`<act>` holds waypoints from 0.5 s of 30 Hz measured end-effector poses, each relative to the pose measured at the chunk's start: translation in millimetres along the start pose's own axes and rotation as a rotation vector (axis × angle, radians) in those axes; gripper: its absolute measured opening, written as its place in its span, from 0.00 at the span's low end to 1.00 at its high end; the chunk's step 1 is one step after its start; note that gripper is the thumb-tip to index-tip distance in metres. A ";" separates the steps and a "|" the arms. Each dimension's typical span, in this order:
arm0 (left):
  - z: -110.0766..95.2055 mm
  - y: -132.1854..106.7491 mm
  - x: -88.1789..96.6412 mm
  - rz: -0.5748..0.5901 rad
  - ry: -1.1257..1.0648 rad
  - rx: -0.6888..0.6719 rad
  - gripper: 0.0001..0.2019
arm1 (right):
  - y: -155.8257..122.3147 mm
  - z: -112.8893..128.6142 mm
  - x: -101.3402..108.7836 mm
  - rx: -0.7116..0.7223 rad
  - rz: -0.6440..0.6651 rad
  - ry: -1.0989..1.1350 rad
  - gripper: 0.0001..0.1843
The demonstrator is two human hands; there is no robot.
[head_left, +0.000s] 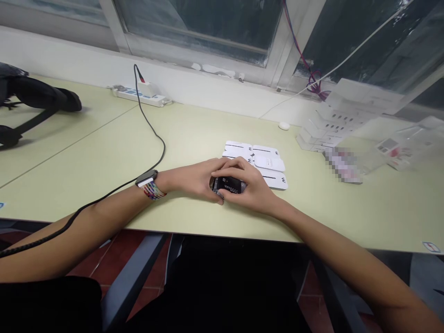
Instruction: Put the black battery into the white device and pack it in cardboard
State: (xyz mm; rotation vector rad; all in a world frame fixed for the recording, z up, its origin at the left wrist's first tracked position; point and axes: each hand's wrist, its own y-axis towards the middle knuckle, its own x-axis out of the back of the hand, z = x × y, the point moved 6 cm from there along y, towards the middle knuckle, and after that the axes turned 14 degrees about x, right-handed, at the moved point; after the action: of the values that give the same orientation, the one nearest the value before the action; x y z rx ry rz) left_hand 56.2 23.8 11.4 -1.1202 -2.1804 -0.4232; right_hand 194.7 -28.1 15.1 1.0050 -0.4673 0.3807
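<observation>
A black battery pack [231,184], printed with "3000mAh" in white, is between my two hands just above the table's near part. My left hand [201,178], with a watch on its wrist, closes on the pack's left end. From the right, my right hand [255,187] curls over it, thumb along the near side and fingers along the far side. My hands cover both ends of the pack. Right behind them lie several flat white cards [266,151] marked with a black line and a "W". On top of these rests a small white rounded piece [268,163].
A black cable [156,134] runs from a power strip [140,95] across the table, over my left forearm. Stacked white boxes [333,120] and a plastic-wrapped pack [398,145] stand at right. Black equipment [38,97] is at far left. Windows line the back.
</observation>
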 end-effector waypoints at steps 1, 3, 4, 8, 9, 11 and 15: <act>-2.1 -0.5 -0.3 0.010 -0.010 0.008 0.32 | 0.0 0.9 -0.4 0.018 -0.010 0.007 0.19; -4.3 -1.1 -1.0 0.025 -0.024 0.026 0.28 | -0.2 1.6 -0.8 0.043 -0.035 0.013 0.17; -4.2 -1.2 -1.2 0.026 -0.026 0.037 0.27 | -0.4 1.5 -0.5 0.049 -0.051 0.009 0.16; 1.3 -0.6 -1.0 0.015 0.010 0.094 0.28 | -2.4 -1.4 2.7 0.047 -0.065 -0.042 0.12; 2.1 -0.5 -1.0 0.014 0.025 0.099 0.29 | -3.0 -2.5 3.1 0.042 -0.048 -0.054 0.12; 1.9 -0.2 -0.9 0.013 0.049 0.093 0.29 | -4.3 -4.3 3.2 0.036 -0.005 -0.059 0.11; -0.6 -0.1 -1.9 0.022 0.026 0.087 0.28 | -5.6 -3.3 3.4 0.059 0.035 -0.036 0.11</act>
State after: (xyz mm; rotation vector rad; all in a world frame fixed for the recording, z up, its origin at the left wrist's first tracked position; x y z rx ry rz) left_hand 57.2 22.3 10.6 -1.0848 -2.1406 -0.3286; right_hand 201.0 -27.6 11.5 1.0631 -0.5090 0.4102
